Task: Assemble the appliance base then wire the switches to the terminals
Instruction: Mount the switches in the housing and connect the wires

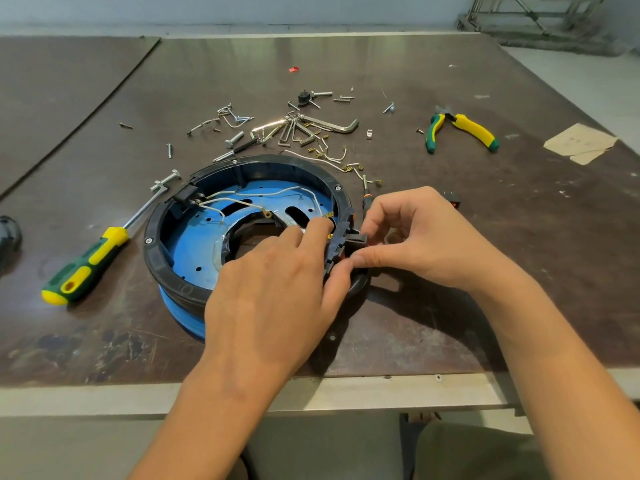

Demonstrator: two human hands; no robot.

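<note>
The round appliance base [194,244], a blue shell with a black ring on top, lies on the table with white wires [242,199] running across its inside to a black terminal block [187,195]. My left hand [277,282] reaches inside the ring's right side and pinches a brass wire connector [329,216] against the wall. My right hand [415,240] pinches a black switch [356,239] seated in the ring's outer wall, thumb below and fingers above. The switch's far side is hidden by my fingers.
A green-yellow screwdriver [86,261] lies left of the base. Loose screws, bolts and hex keys [311,128] are scattered behind it, with spare wires [336,157]. Green-yellow pliers [460,129] lie at the right rear, and another switch [452,199] shows behind my right hand. The table's front edge [104,396] is near.
</note>
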